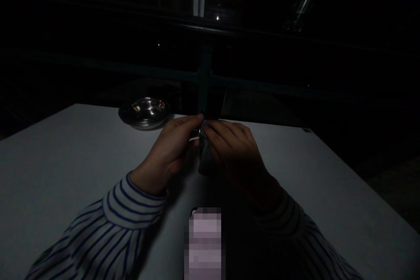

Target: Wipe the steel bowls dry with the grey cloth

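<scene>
- Spreading across the left, the white table (59,153) is running its slanting side edge up to a far corner, and a broad stretch of its surface is lying between that edge and the striped left sleeve (95,227).
- Near the far edge, metal bowls (144,116) are sitting in a low stack, their rims nesting, with pale tabletop showing to their left and the left hand just beside them on the right.
- The left hand (167,144) is bending its thumb and fingers toward a shiny rim in the middle; whether it is pinching that rim, I cannot tell in this dim light.
- Between the hands, close to the far edge, a dark cloth (206,157) is hanging with its loose end toward the person; whether it is touching the table is too dark to tell.
- Below it, at the near border of the view, a phone (205,245) is glowing pink, blurred into squares.
- The right hand (234,144) is holding its fingers close together and curling them over the upper part of the cloth, its thumb staying out of sight.
- Past the right sleeve (292,223), more white surface is reaching to the right edge, which is slanting down toward the near side.
- At the far right corner, a small dark patch (306,130) is marking the table; higher up, beyond the edge, a clear bottle (306,2) is catching light.
</scene>
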The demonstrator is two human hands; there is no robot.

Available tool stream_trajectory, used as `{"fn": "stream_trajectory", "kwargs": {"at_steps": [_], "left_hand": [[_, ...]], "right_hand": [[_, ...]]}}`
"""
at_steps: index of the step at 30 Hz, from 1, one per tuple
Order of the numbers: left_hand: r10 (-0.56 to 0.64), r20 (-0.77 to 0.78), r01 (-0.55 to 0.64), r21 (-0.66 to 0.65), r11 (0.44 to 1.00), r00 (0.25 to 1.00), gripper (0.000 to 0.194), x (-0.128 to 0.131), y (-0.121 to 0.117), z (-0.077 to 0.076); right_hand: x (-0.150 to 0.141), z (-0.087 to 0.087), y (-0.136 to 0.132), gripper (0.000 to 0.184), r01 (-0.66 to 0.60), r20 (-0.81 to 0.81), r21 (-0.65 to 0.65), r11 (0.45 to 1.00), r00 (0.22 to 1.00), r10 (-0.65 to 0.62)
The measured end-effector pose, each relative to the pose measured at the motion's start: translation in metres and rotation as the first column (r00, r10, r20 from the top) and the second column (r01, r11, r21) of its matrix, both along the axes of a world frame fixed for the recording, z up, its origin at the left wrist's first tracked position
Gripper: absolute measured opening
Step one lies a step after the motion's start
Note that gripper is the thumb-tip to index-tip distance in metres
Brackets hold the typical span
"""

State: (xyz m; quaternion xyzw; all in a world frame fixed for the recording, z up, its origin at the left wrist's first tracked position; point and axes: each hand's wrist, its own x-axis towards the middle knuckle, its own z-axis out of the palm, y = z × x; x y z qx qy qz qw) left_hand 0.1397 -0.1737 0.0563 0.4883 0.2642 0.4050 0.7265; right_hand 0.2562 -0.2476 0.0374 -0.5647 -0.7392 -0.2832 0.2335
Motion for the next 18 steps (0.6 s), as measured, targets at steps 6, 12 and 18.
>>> {"fn": "stream_trajectory", "kwargs": {"at_steps": [6,12,18], "left_hand": [[0.029,0.008,-0.028,-0.033,0.999,1.000,0.014,-0.0007,0.0020,-0.0004],[0.091,0.009,-0.090,-0.059,0.994,0.996,0.013,-0.0008,0.0044,0.0000],[0.107,0.020,-0.106,-0.052,0.993,0.994,0.015,0.0000,0.0050,-0.0003]], "right_hand": [[-0.0009,0.0000,-0.0018,0.030,-0.033,0.027,-0.011,0.999,0.999,0.033],[-0.0023,0.0005,-0.0024,0.030,-0.046,0.058,-0.034,0.998,0.997,0.048],[-0.0007,-0.0007,-0.0021,0.030,-0.062,0.063,-0.027,0.998,0.996,0.064]]}}
